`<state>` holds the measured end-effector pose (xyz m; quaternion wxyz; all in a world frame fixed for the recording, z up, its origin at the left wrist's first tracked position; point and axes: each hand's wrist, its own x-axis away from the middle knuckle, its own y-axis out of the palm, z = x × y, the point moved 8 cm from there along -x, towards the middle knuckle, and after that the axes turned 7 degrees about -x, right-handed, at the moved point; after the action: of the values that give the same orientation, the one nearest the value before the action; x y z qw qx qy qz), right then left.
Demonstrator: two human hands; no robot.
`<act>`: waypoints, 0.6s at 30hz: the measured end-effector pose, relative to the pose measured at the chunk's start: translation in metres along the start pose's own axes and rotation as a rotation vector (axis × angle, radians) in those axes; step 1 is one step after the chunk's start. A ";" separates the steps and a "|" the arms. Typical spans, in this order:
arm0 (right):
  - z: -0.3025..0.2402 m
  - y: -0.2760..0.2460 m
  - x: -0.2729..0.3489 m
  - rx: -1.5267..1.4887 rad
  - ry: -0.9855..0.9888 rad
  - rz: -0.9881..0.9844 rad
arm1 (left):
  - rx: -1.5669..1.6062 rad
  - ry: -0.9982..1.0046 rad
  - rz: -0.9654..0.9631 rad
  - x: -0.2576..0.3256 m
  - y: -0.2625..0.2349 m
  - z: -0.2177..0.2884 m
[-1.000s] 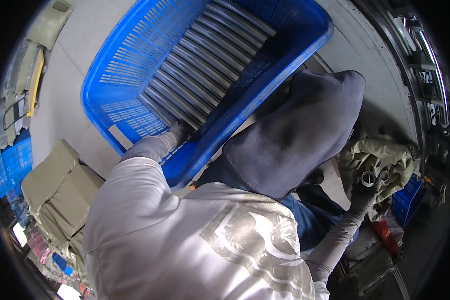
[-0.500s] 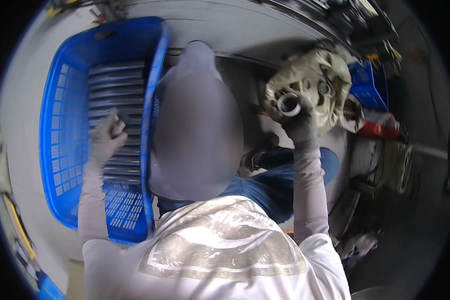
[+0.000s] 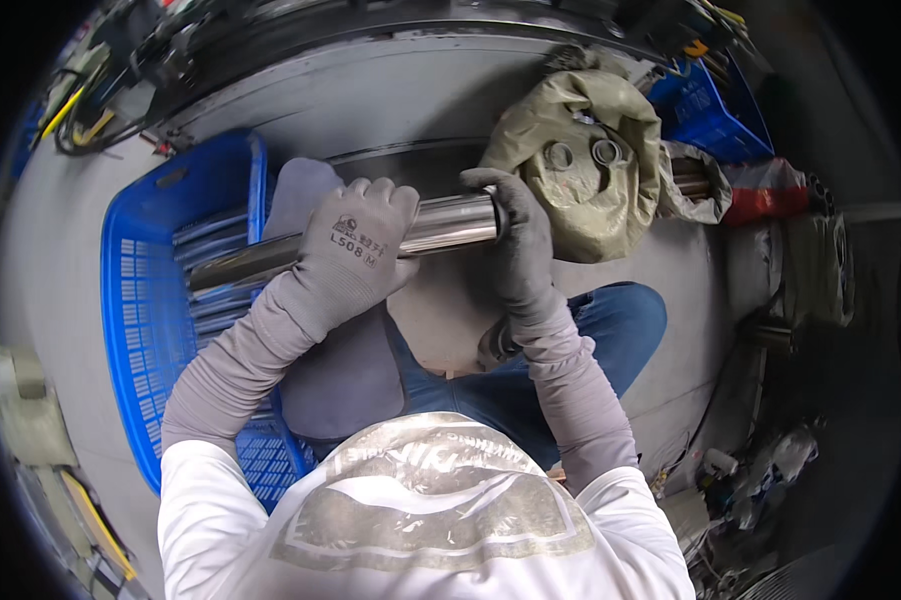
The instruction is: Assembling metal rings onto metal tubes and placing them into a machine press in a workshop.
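A shiny metal tube (image 3: 448, 222) is held slantwise in front of me, its left end over the blue basket (image 3: 135, 330). My left hand (image 3: 355, 240), in a grey glove, is closed round its middle. At the tube's right end, my gloved right hand (image 3: 520, 240) curls its fingers and thumb about the rim. Whether a ring is inside that hand is hidden. Several similar tubes (image 3: 210, 235) lie in the basket. Two pale rings, the left one (image 3: 558, 155) and the right one (image 3: 606, 152), lie on a beige sack (image 3: 610, 215) beyond my right hand.
A grey pad (image 3: 340, 380) covers my left leg beneath the tube. Behind the sack stands a blue crate (image 3: 715, 110), with a red wrapped bundle (image 3: 765, 190) of tubes near it. Machinery (image 3: 300, 30) runs along the far edge. Bags and clutter (image 3: 770, 470) lie at the right.
My left hand has come from the basket toward the middle and now holds the tube. My right hand has moved left from the sack, where it held a white ring, to the tube's end.
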<state>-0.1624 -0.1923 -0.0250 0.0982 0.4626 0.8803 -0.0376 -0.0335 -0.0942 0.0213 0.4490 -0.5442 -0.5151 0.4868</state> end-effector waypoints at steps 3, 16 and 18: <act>-0.008 -0.005 0.000 0.363 -0.302 0.032 | 0.078 -0.002 -0.055 -0.009 0.008 0.008; 0.028 -0.015 -0.011 0.482 -0.282 0.124 | 0.005 0.160 0.344 -0.021 -0.018 0.041; 0.041 -0.043 -0.023 0.246 -0.108 0.174 | 0.137 0.249 0.466 0.000 -0.039 0.048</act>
<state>-0.1796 -0.2420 -0.0618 0.0907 0.5430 0.8191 -0.1612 -0.0856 -0.0923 0.0539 0.4204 -0.6720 -0.2827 0.5401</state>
